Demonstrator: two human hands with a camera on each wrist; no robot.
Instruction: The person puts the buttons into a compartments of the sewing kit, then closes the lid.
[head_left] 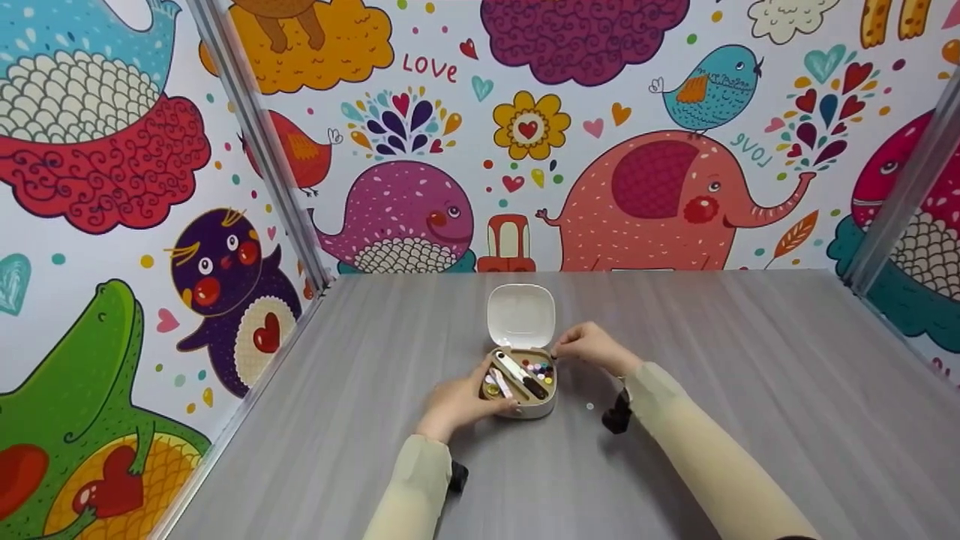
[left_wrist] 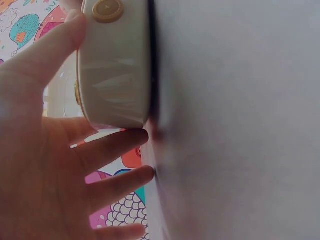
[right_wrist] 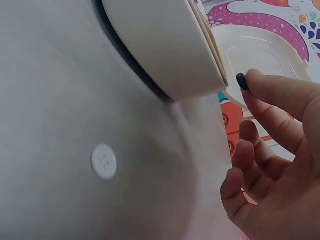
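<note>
A white sewing box (head_left: 534, 411) stands on the table with its lid (head_left: 521, 315) raised at the back. My left hand (head_left: 456, 405) holds the box by its left side, thumb at the front rim, the other fingers spread along the side. Beside the box's right rear corner, my right hand (head_left: 598, 351) pinches a small dark button (right_wrist: 242, 81) between thumb and forefinger. Inside, coloured buttons (head_left: 538, 367) fill the right compartment. A white tool with a black end (head_left: 519, 373) lies diagonally across the middle, and a pale pink-and-white item (head_left: 500, 383) is on the left.
A white button (right_wrist: 104, 161) lies flat on the grey table (head_left: 360, 360), right of the box and close to my right wrist. A round tan clasp (left_wrist: 108, 10) is on the box's front. Patterned wall panels (head_left: 442, 67) border the table at the back and sides.
</note>
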